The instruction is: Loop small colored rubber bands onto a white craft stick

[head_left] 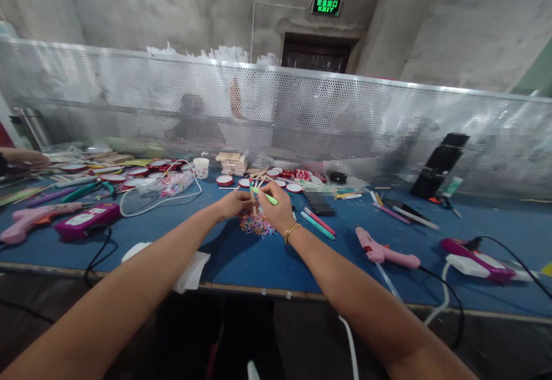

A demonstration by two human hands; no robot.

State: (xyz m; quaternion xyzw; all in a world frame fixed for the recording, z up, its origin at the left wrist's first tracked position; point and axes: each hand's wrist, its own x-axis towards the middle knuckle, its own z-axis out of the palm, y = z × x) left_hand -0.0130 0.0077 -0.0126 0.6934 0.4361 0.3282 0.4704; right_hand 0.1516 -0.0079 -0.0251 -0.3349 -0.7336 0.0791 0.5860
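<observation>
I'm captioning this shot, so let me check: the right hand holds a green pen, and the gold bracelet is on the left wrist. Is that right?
Not quite: the head view shows the gold bracelet on the wrist of the right hand, which does hold the green pen.

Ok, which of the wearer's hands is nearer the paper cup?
Left. The left hand is in front and to the right of the paper cup; the right hand is farther right.
</observation>
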